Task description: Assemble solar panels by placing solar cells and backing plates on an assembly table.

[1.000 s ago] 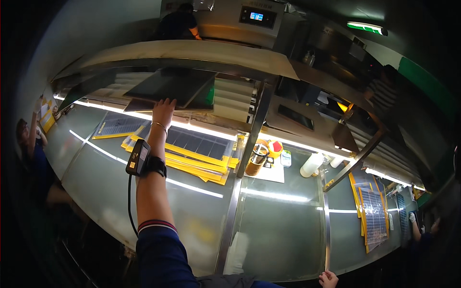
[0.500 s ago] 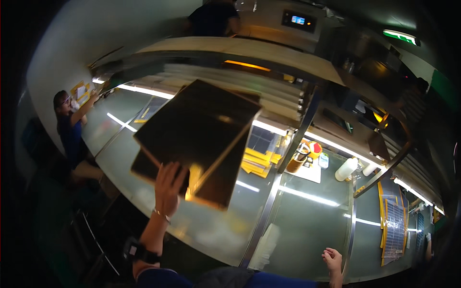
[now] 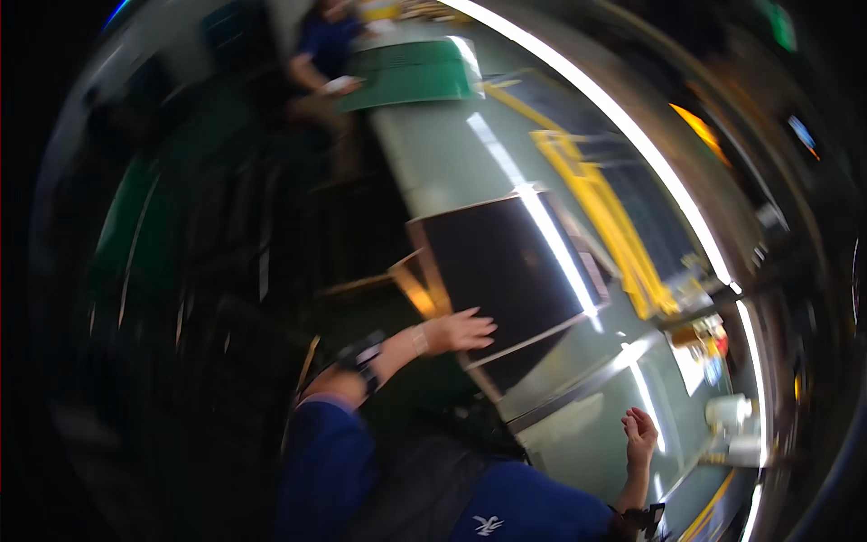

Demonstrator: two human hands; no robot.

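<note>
A stack of dark rectangular panels with pale edges lies skewed on the table, its near end reaching over the front edge. Spread fingers of my left hand rest flat on the top panel near its lower edge. Below that edge a lower panel juts out at another angle. A shiny, orange-lit strip shows at the stack's left corner. My right hand hovers over the table to the right, apart from the stack, its fingers loosely bent and apart with nothing visible in them. Motion blurs the picture.
Yellow-edged dark sheets lie beyond the stack. A co-worker sits at the far end near a curved green sheet. White bottles stand at right, under a bright tube light. A metal strip crosses the table.
My view has swung to the left, along the table. The panels, tilted up under my left hand before, now lie lower and flatter. My right hand's fingers have loosened.
</note>
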